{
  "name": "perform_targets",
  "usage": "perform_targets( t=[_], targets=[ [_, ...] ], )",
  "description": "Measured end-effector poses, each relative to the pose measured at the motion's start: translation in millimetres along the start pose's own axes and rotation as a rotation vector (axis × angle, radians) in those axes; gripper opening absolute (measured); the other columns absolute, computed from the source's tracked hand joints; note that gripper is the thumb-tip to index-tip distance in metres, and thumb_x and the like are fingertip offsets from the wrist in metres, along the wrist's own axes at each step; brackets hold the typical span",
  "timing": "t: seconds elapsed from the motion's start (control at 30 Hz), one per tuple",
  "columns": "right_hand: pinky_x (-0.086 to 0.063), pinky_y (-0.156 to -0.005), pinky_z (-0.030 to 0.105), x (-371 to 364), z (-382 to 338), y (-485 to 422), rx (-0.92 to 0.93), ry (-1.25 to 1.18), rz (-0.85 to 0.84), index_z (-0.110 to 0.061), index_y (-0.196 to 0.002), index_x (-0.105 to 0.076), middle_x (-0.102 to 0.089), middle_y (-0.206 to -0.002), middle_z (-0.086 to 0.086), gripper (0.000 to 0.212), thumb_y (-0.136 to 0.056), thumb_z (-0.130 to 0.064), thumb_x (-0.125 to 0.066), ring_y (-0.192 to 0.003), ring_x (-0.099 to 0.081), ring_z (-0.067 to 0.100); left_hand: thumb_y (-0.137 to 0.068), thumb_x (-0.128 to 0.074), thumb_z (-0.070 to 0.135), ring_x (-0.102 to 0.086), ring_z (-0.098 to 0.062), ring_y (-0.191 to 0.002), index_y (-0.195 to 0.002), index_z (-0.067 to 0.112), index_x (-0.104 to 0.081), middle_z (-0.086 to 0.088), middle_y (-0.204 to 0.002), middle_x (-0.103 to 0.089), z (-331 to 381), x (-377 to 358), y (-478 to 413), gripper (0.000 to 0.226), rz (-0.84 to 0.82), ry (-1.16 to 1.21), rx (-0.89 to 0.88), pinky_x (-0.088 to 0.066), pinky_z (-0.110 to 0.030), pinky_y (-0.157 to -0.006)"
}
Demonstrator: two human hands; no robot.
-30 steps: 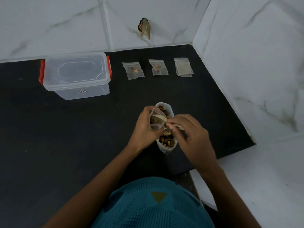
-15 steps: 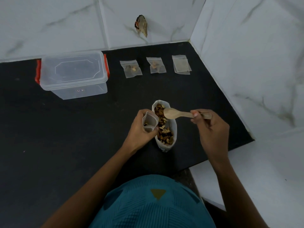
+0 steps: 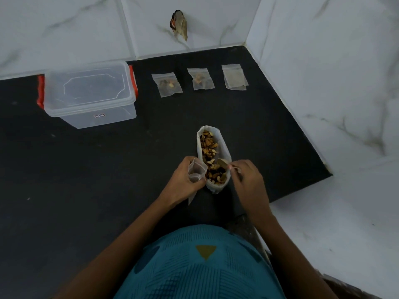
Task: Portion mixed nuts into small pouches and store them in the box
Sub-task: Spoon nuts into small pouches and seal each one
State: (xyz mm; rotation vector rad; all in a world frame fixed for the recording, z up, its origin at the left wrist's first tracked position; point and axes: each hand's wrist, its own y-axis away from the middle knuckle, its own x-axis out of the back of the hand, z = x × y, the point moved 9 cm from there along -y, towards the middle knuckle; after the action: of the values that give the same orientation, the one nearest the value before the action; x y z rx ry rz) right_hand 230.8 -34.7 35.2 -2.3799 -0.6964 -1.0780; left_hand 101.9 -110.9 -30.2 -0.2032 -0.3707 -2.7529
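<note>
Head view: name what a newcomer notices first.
The open bag of mixed nuts at centre, where the right hand dips a wooden spoon while the left hand holds a small pouch beside it. Behind, a lidded clear box stands back left, three pouches in a row to its right.

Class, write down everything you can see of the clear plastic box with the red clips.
The box is rectangular, of clear plastic, with its lid on; the lid bears a raised octagonal outline. Red clips sit at both short ends, and a small white label is on the near wall. It looks empty. It stands upright at the far left of the black counter, touched by nothing else.
</note>
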Motion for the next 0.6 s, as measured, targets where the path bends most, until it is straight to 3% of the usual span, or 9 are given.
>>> perform_targets(
  t=[0.13,0.27,0.37,0.47,0.6],
  targets=[
    [-0.040,-0.068,0.003,14.8,26.2,-4.4,-0.243,-0.204,0.091,-0.002,-0.093,-0.065,-0.059,-0.084,0.002,0.012,-0.090,-0.004,-0.053,-0.072,-0.051,-0.002,-0.082,-0.063,0.004,-0.053,0.002,-0.094,-0.102,0.023,-0.048,0.011,-0.101,-0.054,0.6,-0.4,0.4,0.031,0.012,0.040,0.010,-0.042,-0.001,-0.070],
    [-0.041,-0.062,0.003,2.3,36.5,2.1,-0.427,-0.361,0.076,-0.009,-0.090,-0.064,-0.059,-0.076,-0.006,0.011,-0.091,-0.011,-0.053,-0.069,-0.055,-0.001,-0.083,-0.062,0.004,-0.053,0.004,-0.094,-0.104,0.022,-0.048,0.013,-0.100,-0.053,-2.1,0.4,0.3,0.031,0.012,0.076,0.031,-0.043,-0.002,-0.071],
    [-0.044,-0.065,0.008,-3.9,42.4,9.0,-0.517,-0.406,0.125,-0.010,-0.091,-0.064,-0.060,-0.078,-0.008,0.013,-0.092,-0.013,-0.052,-0.073,-0.056,-0.001,-0.082,-0.063,0.005,-0.053,0.002,-0.098,-0.102,0.023,-0.049,0.011,-0.104,-0.054,-3.9,0.0,0.5,0.030,0.008,0.080,0.026,-0.043,-0.003,-0.073],
    [-0.047,-0.069,0.017,-7.3,62.9,15.6,-0.697,-0.533,0.147,-0.018,-0.080,-0.062,-0.062,-0.075,-0.004,0.014,-0.091,-0.016,-0.053,-0.071,-0.059,0.006,-0.082,-0.064,0.008,-0.053,-0.001,-0.102,-0.102,0.026,-0.049,0.009,-0.107,-0.055,-5.7,1.0,1.4,0.031,0.010,0.063,0.031,-0.043,-0.004,-0.073],
    [-0.050,-0.068,0.021,-15.4,77.3,25.7,-0.877,-0.806,0.162,-0.010,-0.082,-0.063,-0.064,-0.076,0.005,0.012,-0.091,-0.015,-0.055,-0.071,-0.060,0.011,-0.082,-0.064,0.007,-0.053,0.000,-0.101,-0.105,0.021,-0.049,0.012,-0.105,-0.054,-4.6,0.4,0.9,0.031,0.005,0.053,0.019,-0.042,-0.003,-0.073]
  ],
)
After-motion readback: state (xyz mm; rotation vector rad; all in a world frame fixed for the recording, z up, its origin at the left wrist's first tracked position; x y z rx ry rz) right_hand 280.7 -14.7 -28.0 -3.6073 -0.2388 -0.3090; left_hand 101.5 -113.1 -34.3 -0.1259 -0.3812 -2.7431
